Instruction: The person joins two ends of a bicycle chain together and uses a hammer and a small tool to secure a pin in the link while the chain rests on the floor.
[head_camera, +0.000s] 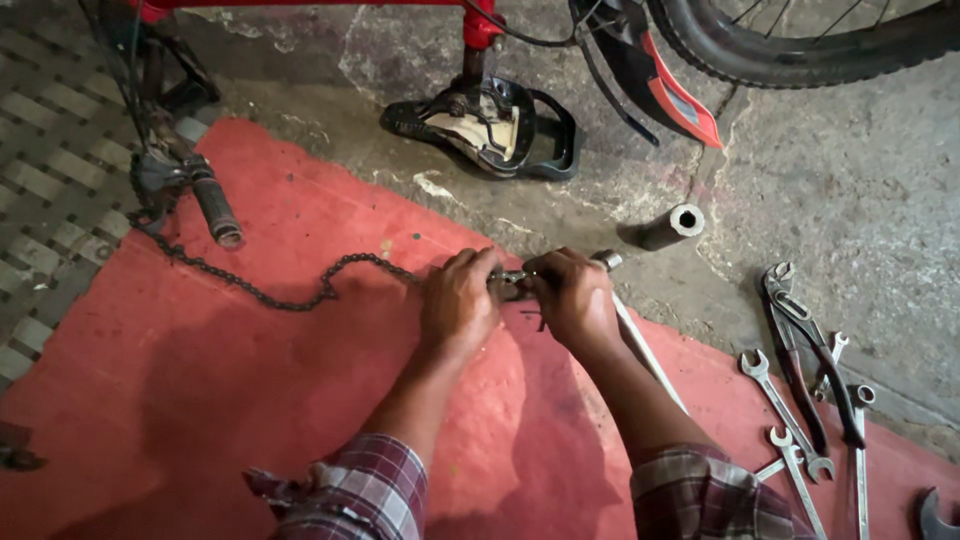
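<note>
Kneeling over a red mat (200, 400) spread on the concrete floor (850, 180), both forearms in plaid sleeves. Left hand (458, 300) closed around the end of a bicycle chain (290, 290), pinning it down against the mat so the links stay steady. Right hand (572, 295) closed on a small metal tool (512, 283) clamped where the chain ends, knuckles touching the left, thumbs close together; probably held this tight to keep tool and link lined up. Exact grip under the fingers hidden. Chain running left across the mat in a loose curve up to the derailleur and pedal (215, 205) of a red bicycle (480, 25) standing at the top, slack enough to lie flat. Long metal rod (645, 350) lying just beside the right wrist. Short steel tube (672, 225) on the concrete beyond the hands. Spanners (785, 410) and pliers (800, 330) laid out together at the right edge of the mat, near the right arm, likely kept within reach. Bicycle saddle (490, 125) resting upside down on the floor, by the frame.
</note>
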